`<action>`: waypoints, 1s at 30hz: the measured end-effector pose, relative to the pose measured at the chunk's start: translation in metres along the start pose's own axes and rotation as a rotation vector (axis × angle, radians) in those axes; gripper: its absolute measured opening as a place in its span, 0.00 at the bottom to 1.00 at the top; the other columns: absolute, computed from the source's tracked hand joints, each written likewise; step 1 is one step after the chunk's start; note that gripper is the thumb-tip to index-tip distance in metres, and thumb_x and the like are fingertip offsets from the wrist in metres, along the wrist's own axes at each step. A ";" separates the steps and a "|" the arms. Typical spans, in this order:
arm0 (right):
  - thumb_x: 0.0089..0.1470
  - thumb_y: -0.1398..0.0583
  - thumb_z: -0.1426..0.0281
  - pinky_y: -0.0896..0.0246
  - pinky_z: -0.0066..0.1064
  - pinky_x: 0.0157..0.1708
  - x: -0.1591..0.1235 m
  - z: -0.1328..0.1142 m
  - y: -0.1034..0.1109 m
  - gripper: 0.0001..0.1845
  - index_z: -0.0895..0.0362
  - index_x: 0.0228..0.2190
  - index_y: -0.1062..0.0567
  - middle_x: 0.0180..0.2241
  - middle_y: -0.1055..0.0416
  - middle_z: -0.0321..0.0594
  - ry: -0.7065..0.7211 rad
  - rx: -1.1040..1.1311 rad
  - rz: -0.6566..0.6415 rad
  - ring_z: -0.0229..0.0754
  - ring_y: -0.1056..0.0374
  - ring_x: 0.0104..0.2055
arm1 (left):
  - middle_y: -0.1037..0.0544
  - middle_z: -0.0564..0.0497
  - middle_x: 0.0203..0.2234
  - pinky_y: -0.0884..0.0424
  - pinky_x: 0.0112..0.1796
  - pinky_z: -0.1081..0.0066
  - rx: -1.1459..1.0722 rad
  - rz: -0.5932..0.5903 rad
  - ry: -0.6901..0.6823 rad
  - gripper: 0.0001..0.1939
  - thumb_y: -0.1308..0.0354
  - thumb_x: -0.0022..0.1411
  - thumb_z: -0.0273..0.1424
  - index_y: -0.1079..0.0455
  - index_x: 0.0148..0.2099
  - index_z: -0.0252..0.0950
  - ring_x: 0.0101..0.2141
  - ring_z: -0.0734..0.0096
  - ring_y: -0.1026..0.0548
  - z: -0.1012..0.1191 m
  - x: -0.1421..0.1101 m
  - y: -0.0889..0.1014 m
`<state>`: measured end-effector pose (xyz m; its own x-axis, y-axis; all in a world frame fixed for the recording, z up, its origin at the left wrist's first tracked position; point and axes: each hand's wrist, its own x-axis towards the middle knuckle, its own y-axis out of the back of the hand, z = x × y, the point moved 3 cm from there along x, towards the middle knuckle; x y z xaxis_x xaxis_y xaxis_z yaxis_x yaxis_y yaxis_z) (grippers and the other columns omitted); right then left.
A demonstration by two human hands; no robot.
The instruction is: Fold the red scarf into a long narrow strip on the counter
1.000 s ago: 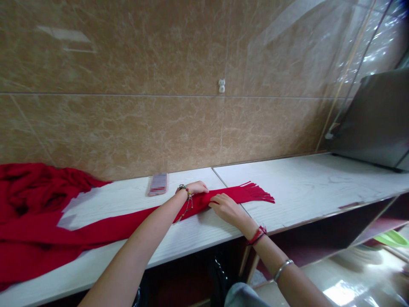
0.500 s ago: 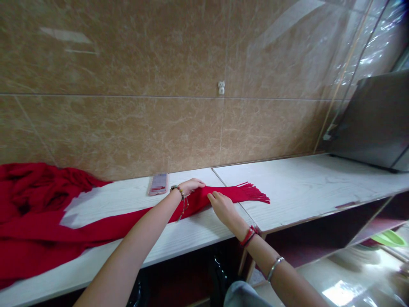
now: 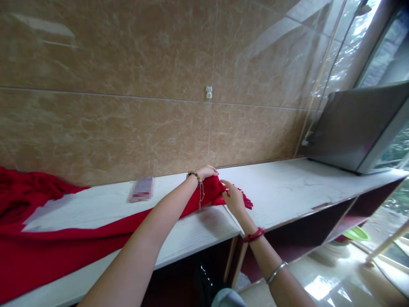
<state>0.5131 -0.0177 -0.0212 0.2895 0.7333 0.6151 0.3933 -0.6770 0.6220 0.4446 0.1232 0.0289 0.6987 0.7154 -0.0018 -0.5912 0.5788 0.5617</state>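
Note:
A long red scarf (image 3: 108, 232) stretches along the white counter from the left to its fringed end. My left hand (image 3: 208, 172) grips the scarf's far edge near that end. Just to the right, my right hand (image 3: 234, 197) pinches the near edge, with thumb and fingers closed on the cloth. Between the two hands the cloth is lifted off the counter in a raised fold. Its fringe lies partly hidden behind my right hand. At the far left the rest of the scarf is heaped in loose folds.
A phone (image 3: 141, 189), blurred over, lies at the back of the white counter (image 3: 271, 187). The tiled wall (image 3: 128, 136) rises behind, with a small white figure (image 3: 208, 92) on it. A grey boxy appliance (image 3: 354, 128) stands at the right end. Open shelves sit below.
Both hands have raised the scarf near its fringed end and shifted a little to the right along the counter. The fringe has been drawn back toward the hands. The view has turned rightward.

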 end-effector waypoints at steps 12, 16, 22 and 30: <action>0.51 0.52 0.82 0.39 0.29 0.39 -0.013 0.057 0.015 0.26 0.61 0.52 0.36 0.41 0.29 0.49 0.069 -0.407 -0.214 0.42 0.33 0.42 | 0.22 0.52 0.27 0.34 0.34 0.77 0.200 -0.113 -0.086 0.08 0.44 0.51 0.28 0.25 0.33 0.32 0.31 0.72 0.28 -0.011 0.057 -0.072; 0.50 0.52 0.82 0.38 0.31 0.38 -0.010 0.071 0.013 0.26 0.62 0.51 0.36 0.39 0.27 0.49 0.058 -0.398 -0.231 0.42 0.31 0.40 | 0.22 0.51 0.29 0.35 0.33 0.77 0.260 -0.123 -0.123 0.09 0.45 0.52 0.28 0.25 0.34 0.32 0.32 0.72 0.28 -0.017 0.059 -0.085; 0.46 0.52 0.84 0.38 0.30 0.41 -0.008 0.076 0.013 0.27 0.62 0.48 0.31 0.41 0.27 0.48 0.046 -0.313 -0.211 0.42 0.32 0.43 | 0.23 0.48 0.36 0.36 0.40 0.76 0.375 -0.036 -0.198 0.10 0.46 0.56 0.30 0.26 0.38 0.32 0.38 0.68 0.28 -0.015 0.051 -0.087; 0.47 0.52 0.84 0.37 0.33 0.43 -0.012 0.074 0.012 0.27 0.61 0.49 0.31 0.45 0.31 0.50 0.092 -0.248 -0.166 0.43 0.34 0.46 | 0.37 0.41 0.54 0.46 0.53 0.64 0.549 0.001 -0.358 0.22 0.52 0.61 0.37 0.39 0.56 0.35 0.54 0.59 0.39 -0.022 -0.003 -0.081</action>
<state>0.5790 -0.0299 -0.0577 0.1548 0.8340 0.5296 0.2001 -0.5514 0.8099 0.4810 0.0828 -0.0348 0.8454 0.4863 0.2210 -0.3662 0.2263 0.9026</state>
